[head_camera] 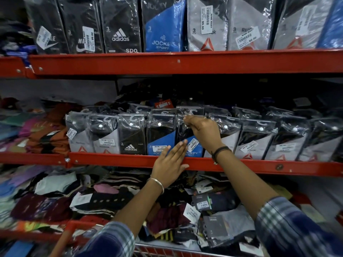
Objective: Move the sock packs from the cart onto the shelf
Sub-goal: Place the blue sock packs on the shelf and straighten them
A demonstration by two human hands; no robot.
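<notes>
Right hand: my right hand (pixel 203 131) sits just right of the frame's centre, fingers curled and pinched on the top edge of a clear-plastic sock pack with a blue and black card (pixel 193 145).
Held pack: it stands upright in the front row of the middle shelf, its foot behind the red metal shelf lip (pixel 130 161), a white price sticker on its lower half.
Left hand: my left hand (pixel 169 163) lies below and left of the right one, fingers straight and close together, gripping nothing; the fingertips touch the bottom of the held pack, the palm overlaps the red lip.
Wrists: a silver bangle (pixel 157 184) on the left, a dark thread band (pixel 220 151) on the right; blue checked sleeves (pixel 297 229) at the bottom of the frame.
Neighbours: just left stands another blue and black Jockey pack (pixel 160 140), then a black Adidas pack (pixel 131 138); grey and black packs with a red triangle mark (pixel 252 141) run off to the right.
Upper shelf: across the top of the frame stands a row of larger bagged sock packs (pixel 163 25) on a second red shelf.
Lower centre: a loose heap of mixed socks and flat packs (pixel 176 210) fills the space under my arms.
Cart: a red and wire rim (pixel 167 250) shows at the bottom edge; I cannot tell which of the heap lies inside it.
</notes>
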